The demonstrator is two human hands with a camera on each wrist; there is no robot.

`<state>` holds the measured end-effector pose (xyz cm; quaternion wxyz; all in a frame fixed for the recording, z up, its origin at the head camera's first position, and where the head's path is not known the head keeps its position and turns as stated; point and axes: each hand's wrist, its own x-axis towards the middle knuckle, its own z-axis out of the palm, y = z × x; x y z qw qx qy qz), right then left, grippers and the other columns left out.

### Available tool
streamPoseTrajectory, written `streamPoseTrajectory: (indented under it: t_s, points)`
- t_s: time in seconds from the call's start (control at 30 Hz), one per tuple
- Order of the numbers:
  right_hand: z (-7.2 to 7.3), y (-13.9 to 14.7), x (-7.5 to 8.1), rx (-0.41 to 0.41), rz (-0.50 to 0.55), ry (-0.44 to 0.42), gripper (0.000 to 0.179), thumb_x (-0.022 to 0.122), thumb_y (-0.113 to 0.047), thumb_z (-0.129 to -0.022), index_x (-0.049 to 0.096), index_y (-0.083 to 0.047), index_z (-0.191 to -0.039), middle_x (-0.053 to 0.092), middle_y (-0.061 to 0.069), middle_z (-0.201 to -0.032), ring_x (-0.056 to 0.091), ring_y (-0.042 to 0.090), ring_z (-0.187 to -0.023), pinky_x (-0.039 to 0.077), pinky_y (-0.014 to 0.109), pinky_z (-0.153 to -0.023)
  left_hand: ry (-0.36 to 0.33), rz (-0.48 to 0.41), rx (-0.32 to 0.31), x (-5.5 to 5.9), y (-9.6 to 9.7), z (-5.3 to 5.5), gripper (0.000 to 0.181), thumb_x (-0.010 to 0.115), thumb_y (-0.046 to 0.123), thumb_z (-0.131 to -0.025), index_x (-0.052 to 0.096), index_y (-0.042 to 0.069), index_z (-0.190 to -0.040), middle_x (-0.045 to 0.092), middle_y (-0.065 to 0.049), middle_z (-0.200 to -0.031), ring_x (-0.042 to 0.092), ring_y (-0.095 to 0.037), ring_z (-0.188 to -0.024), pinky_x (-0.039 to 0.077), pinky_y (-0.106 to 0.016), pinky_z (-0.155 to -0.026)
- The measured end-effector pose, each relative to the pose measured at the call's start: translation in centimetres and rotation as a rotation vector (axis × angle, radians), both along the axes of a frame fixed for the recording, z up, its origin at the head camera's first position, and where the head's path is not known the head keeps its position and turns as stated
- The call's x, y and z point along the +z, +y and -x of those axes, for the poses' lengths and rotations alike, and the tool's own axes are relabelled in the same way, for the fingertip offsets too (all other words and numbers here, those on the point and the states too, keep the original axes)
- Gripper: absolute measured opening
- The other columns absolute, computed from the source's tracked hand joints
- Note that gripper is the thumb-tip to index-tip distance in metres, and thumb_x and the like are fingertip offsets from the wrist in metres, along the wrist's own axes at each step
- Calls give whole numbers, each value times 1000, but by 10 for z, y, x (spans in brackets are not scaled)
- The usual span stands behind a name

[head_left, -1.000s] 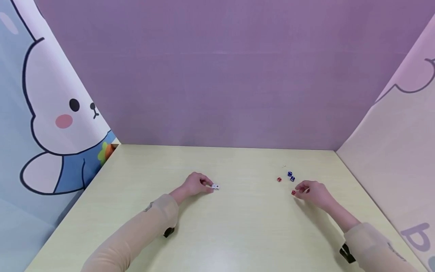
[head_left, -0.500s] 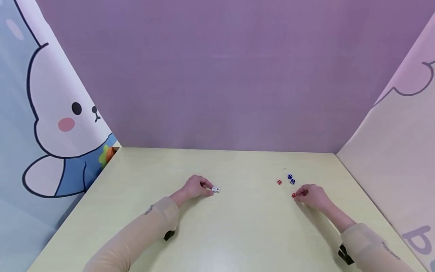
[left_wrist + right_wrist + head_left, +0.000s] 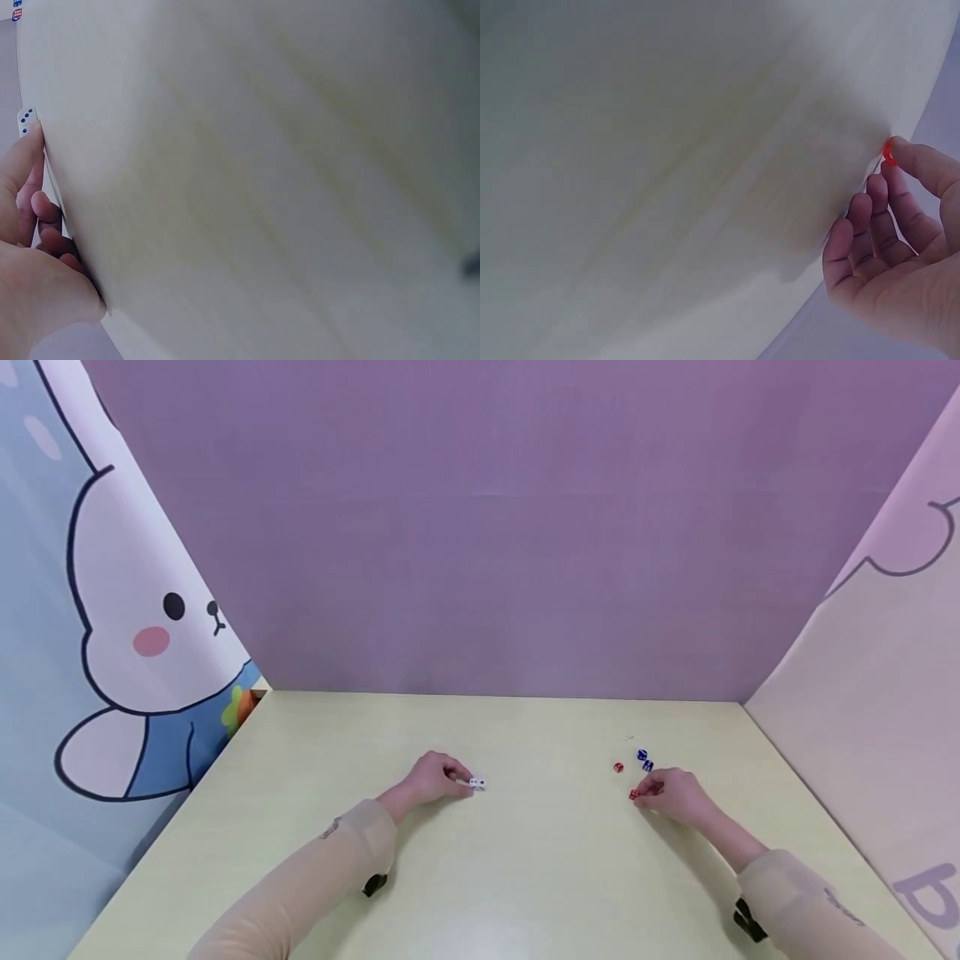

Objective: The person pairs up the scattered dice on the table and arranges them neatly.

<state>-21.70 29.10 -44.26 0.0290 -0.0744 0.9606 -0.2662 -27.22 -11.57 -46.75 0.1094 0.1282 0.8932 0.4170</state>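
Observation:
Two white dice (image 3: 482, 784) sit side by side near the middle of the table. My left hand (image 3: 437, 777) pinches the nearer white die (image 3: 27, 118) between thumb and fingertips, and pips show on it in the left wrist view. Over on the right, my right hand (image 3: 673, 794) holds a red die (image 3: 633, 794) between thumb and index finger, low at the tabletop. The right wrist view shows only a sliver of that red die (image 3: 889, 151), with the other fingers curled below it. Just beyond this hand lie a second red die (image 3: 618, 767) and two blue dice (image 3: 642, 755).
The pale wooden table (image 3: 525, 877) runs back to a purple wall panel (image 3: 480, 568). A rabbit-printed sheet (image 3: 150, 610) stands along the left edge, and a light printed sheet (image 3: 870, 693) along the right. A faint small mark (image 3: 628, 738) shows behind the blue dice.
My right hand has closed its pinch on the red die and carried it a little to the left. The left hand keeps its place at the white dice.

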Motion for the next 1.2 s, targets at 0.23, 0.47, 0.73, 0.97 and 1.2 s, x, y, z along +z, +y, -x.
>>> streamPoseTrajectory:
  t_s: [0.23,0.47,0.73,0.97,1.2]
  points:
    - [3,-17,-2,24,8,-1,10,75,-12,-77,67,-10,-82,62,-2,-77,52,12,-71,43,25,-63,8,-9,-7,-1,1,0,19,83,16,-71,74,13,-87,55,3,-70,44,-11,-65,36,-25,-63]
    - [3,-34,-1,81,51,25,9,76,-9,-75,68,-9,-79,63,-3,-74,52,11,-67,42,22,-59,14,-20,-4,1,2,-2,18,83,16,-71,74,12,-87,55,3,-70,43,-11,-65,36,-25,-63]
    - [6,-65,0,169,63,36,10,75,-7,-76,67,-10,-80,61,-5,-73,50,9,-66,42,21,-59,7,-22,5,3,1,-4,18,83,15,-71,75,12,-87,54,2,-71,43,-11,-66,35,-25,-63]
    - [8,-94,-2,245,95,15,10,75,-5,-76,67,-8,-80,61,-4,-71,51,9,-64,43,20,-58,3,-26,3,3,-1,-4,17,82,15,-72,75,12,-87,54,2,-70,43,-12,-65,35,-25,-63]
    - [9,-119,-4,297,104,12,10,75,-6,-76,67,-9,-81,60,-5,-71,51,8,-64,44,20,-59,-5,-35,0,4,-1,-3,20,82,15,-72,74,11,-90,53,2,-71,43,-12,-65,36,-24,-62]
